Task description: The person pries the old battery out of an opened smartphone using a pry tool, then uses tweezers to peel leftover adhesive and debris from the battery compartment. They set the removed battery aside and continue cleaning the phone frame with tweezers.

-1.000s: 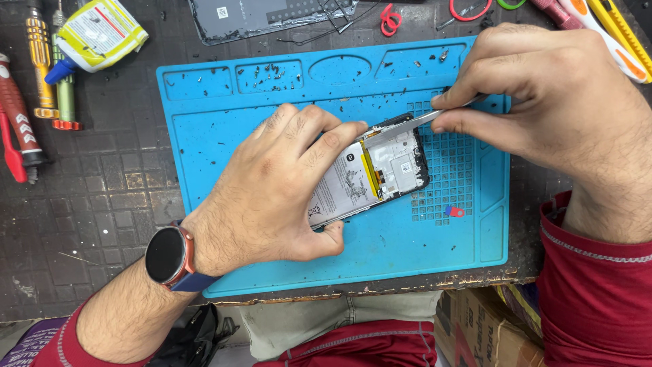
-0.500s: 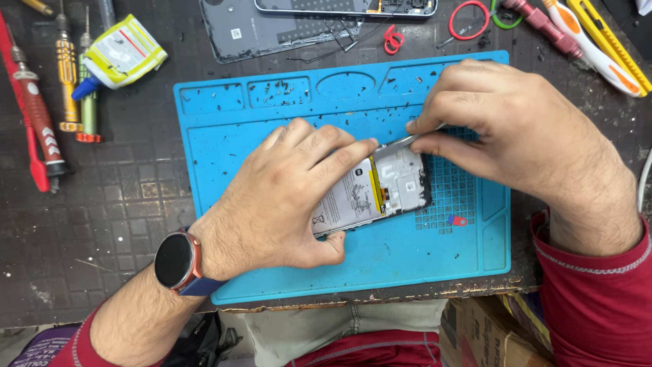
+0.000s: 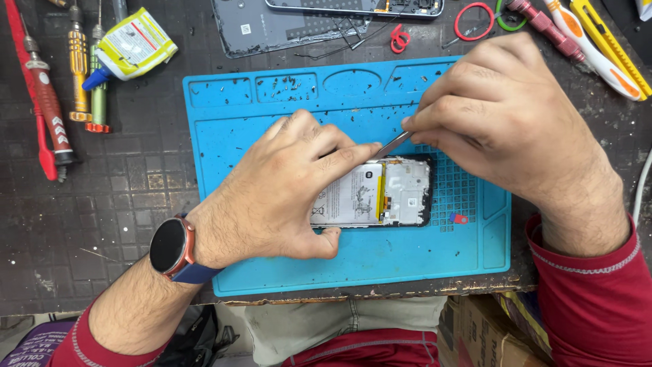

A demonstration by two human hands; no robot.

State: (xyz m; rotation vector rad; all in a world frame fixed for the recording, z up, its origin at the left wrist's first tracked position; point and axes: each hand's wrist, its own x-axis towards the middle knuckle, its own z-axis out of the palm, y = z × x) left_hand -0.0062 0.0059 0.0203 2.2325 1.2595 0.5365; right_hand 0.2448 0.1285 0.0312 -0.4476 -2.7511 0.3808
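An opened smartphone (image 3: 394, 194) with its back removed lies on a blue silicone work mat (image 3: 272, 122), its white battery and circuit board showing. My left hand (image 3: 285, 190), with a round watch on the wrist, presses down on the phone's left part and holds it flat. My right hand (image 3: 502, 112) pinches a thin metal prying tool (image 3: 390, 146), and the tool's tip touches the phone's upper edge beside my left index finger.
Screwdrivers (image 3: 51, 115) and a glue bottle (image 3: 129, 47) lie at the left on the dark desk. A detached phone back cover (image 3: 285, 27), a second phone, red and green rings and more tools sit at the top. A cardboard box (image 3: 489, 333) is below the desk edge.
The view shifted, so mat and phone sit further right and lower. The phone turned from tilted to level. Both hands kept their grips, the tool staying at the phone's upper edge.
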